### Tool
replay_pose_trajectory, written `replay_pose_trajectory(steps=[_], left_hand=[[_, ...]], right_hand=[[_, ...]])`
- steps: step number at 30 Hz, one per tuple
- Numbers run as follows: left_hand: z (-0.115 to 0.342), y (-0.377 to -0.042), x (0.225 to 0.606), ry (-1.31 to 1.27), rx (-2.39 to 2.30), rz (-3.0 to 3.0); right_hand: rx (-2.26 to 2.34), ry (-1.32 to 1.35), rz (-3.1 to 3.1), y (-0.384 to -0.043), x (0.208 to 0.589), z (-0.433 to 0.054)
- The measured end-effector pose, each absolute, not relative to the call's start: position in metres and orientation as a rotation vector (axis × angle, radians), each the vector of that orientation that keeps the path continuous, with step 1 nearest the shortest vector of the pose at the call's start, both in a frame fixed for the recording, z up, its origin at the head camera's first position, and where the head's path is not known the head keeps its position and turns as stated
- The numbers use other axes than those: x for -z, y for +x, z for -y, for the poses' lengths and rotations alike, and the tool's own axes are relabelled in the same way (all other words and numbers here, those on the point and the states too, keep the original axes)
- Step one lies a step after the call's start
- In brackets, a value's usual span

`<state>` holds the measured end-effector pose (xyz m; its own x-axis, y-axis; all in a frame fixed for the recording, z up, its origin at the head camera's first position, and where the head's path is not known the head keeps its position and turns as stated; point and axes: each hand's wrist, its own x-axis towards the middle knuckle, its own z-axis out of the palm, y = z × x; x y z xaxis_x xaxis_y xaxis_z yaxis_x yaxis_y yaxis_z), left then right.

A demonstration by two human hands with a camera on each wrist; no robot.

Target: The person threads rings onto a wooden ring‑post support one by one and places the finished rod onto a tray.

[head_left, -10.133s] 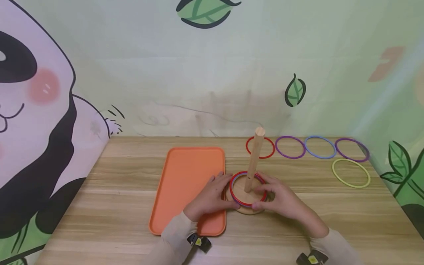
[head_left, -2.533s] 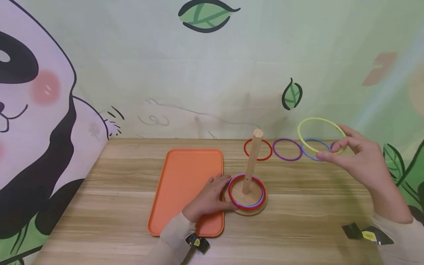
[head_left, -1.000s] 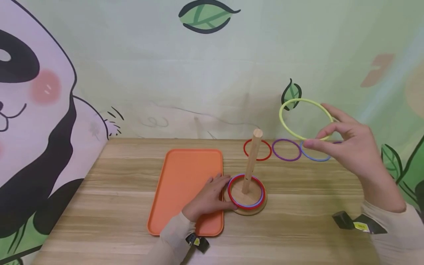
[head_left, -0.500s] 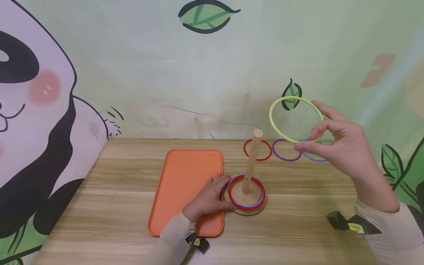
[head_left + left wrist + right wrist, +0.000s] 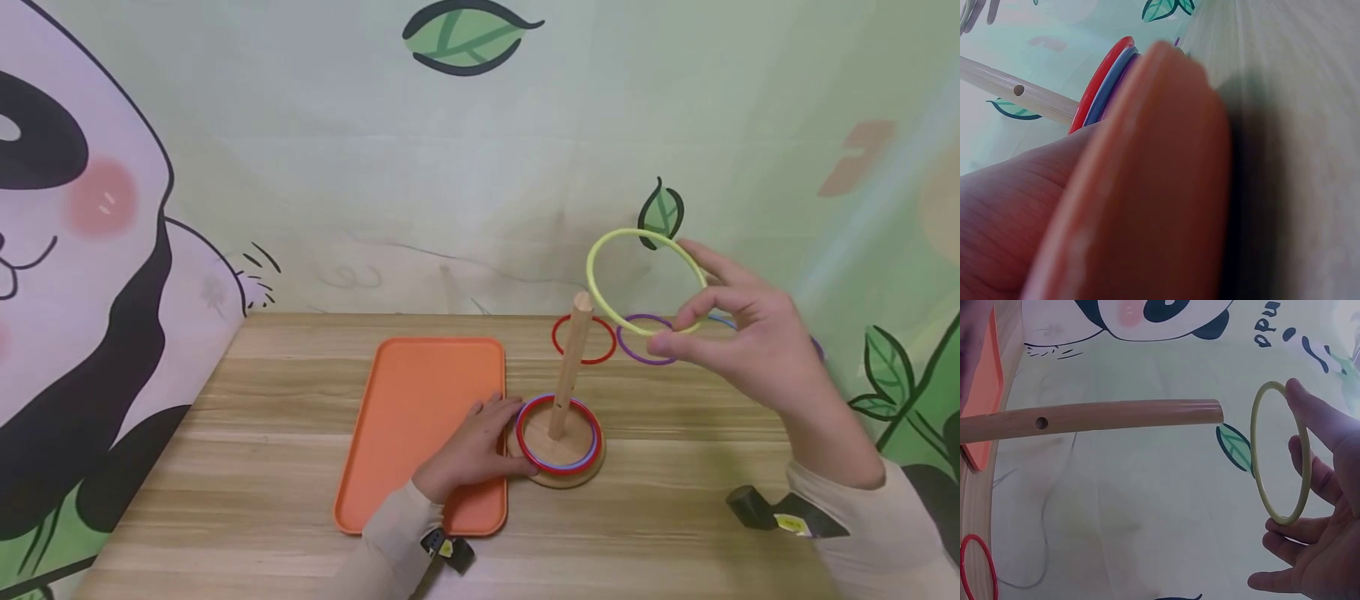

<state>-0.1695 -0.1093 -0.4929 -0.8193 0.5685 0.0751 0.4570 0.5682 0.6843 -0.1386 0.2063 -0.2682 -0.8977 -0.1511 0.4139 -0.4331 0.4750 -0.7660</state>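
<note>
My right hand (image 5: 757, 350) pinches a yellow-green ring (image 5: 589, 271) by its right side, thumb below and fingers above. In the right wrist view the ring hangs just beyond the free end of the wooden post (image 5: 1147, 415), apart from it. This post (image 5: 570, 375) rises from a round wooden base (image 5: 562, 481). Around its foot lies a stack of rings, a red ring (image 5: 601, 437) on top, with a blue ring (image 5: 1107, 87) and a purple one beneath. My left hand (image 5: 472, 450) lies across the tray's right edge, thumb and fingertips spread at the base's left side.
An orange tray (image 5: 412, 400) lies left of the base. Along the table's back edge sit a red ring (image 5: 597, 362), a purple ring (image 5: 649, 362), a blue ring (image 5: 723, 321) and another purple ring (image 5: 819, 348), partly hidden by my right hand. A printed cloth (image 5: 337, 167) hangs behind.
The yellow-green ring, lifted from the table's right side, has travelled left in my right hand toward the post's top, dipping slightly in the last half second. My left hand stays put.
</note>
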Motion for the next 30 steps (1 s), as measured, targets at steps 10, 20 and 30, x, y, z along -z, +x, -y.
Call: replay_pose_trajectory(steps=[10,20,30], left_hand=[[0.11,-0.168,0.492,0.86,-1.09,-2.632],[0.11,-0.167,0.491,0.86,-1.079,-2.64],[0.111,-0.167,0.491,0.86,-1.084,-2.636]], right_hand=[[-1.386,0.61,2.406,-0.138,0.274,-0.196],[-1.368,0.661,2.417,-0.139,0.279,-0.189],[-1.369,0.67,2.445,-0.139,0.283,-0.184]])
